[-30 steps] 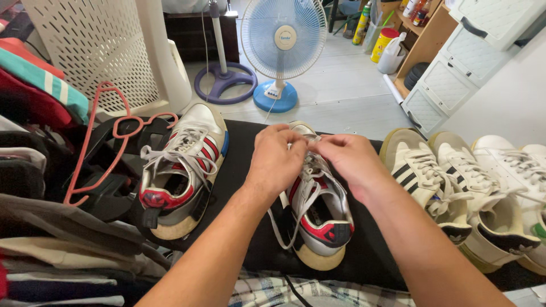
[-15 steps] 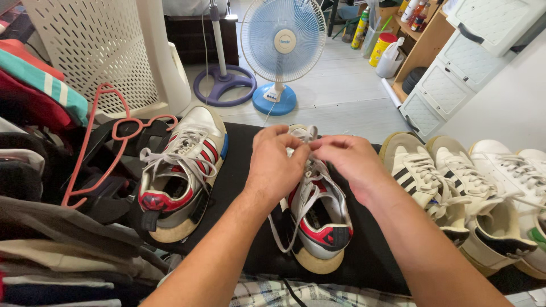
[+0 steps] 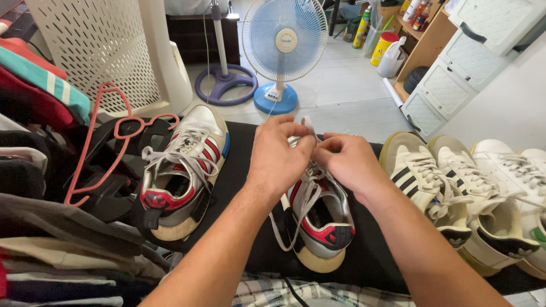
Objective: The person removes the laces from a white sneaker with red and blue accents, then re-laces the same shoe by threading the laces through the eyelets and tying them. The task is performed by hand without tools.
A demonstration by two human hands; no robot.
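- My left hand [image 3: 277,156] and right hand [image 3: 344,162] meet at frame centre, each pinching a white lace [image 3: 307,126] — drawn up taut for threading, I judge.
- The grey-and-red sneaker [image 3: 318,222] lies below them on the black surface [image 3: 242,170], heel toward me.
- Its mate [image 3: 181,170] sits centre-left; white striped shoes [image 3: 432,187] wait at right.

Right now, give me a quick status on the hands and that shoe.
Left hand and right hand both pinching white laces. Grey-and-red sneaker flat on black mat. Matching sneaker to the left; nothing blocking.
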